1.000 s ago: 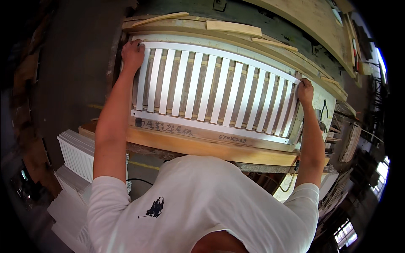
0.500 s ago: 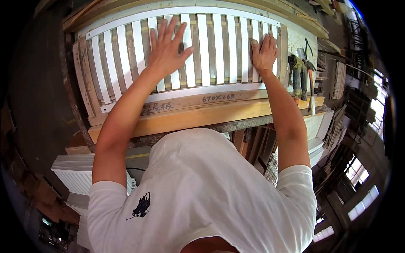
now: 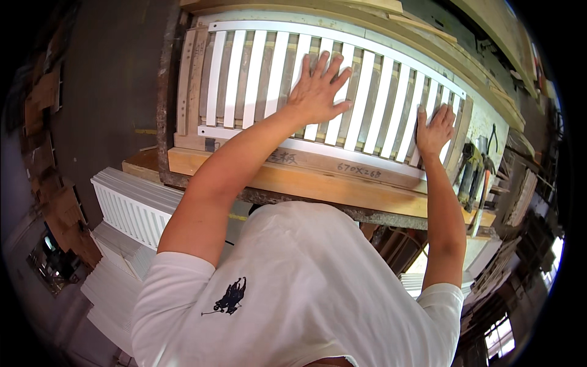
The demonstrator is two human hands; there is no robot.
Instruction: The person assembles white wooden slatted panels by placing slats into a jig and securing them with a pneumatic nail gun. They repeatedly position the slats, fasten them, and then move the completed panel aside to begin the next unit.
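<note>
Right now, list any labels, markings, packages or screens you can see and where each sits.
No packages or screens.
Handwritten dark marking: on the wooden rail below the white slatted panel, between the left hand and right hand.
Fainter dark scrawl: same rail, partly behind the left forearm.

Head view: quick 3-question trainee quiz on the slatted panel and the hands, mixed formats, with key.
1. True or false: both hands lie flat on the white slatted panel.
2. Which hand is nearer the panel's right end? A) left hand B) right hand
3. Fill in: stacks of more white panels lie below the workbench on the person's ____ side.

Key: 1 true; 2 B; 3 left.
</note>
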